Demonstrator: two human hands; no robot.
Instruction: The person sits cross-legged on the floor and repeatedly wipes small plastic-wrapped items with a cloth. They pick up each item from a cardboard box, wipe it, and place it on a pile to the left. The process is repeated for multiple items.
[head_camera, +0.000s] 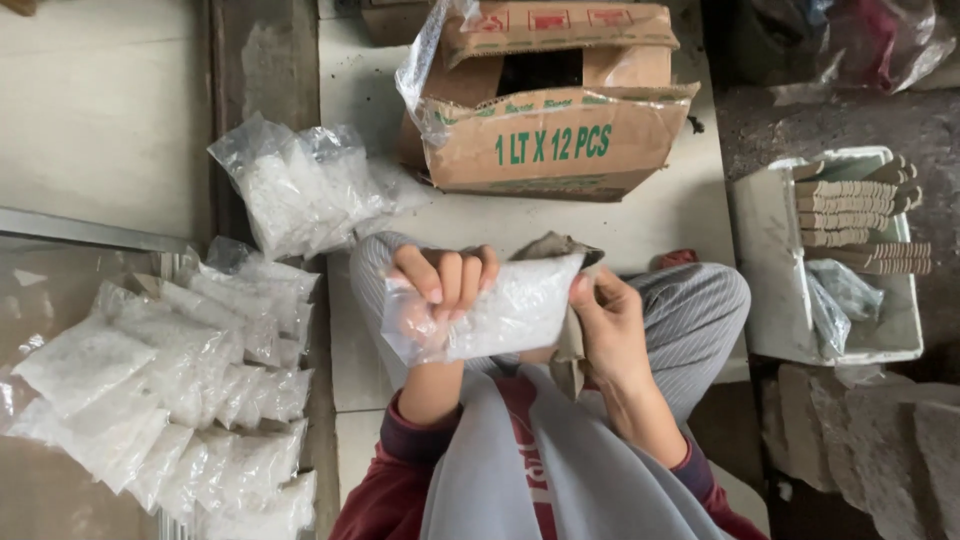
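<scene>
I hold a small clear plastic bag of white granules (500, 312) sideways over my lap. My left hand (443, 282) grips its left end, fingers curled over the top. My right hand (607, 322) pinches the bag's right end, together with a crumpled grey-brown piece of paper or cloth (570, 355) that hangs behind the bag. My knees in striped grey trousers (700, 305) are below and beside the bag.
Several filled bags of the same kind lie piled on the floor at the left (190, 390), with more behind them (300, 185). An open cardboard box (555, 110) with plastic lining stands ahead. A white tray (770, 260) at the right holds brown folded pieces (860, 210) and clear bags.
</scene>
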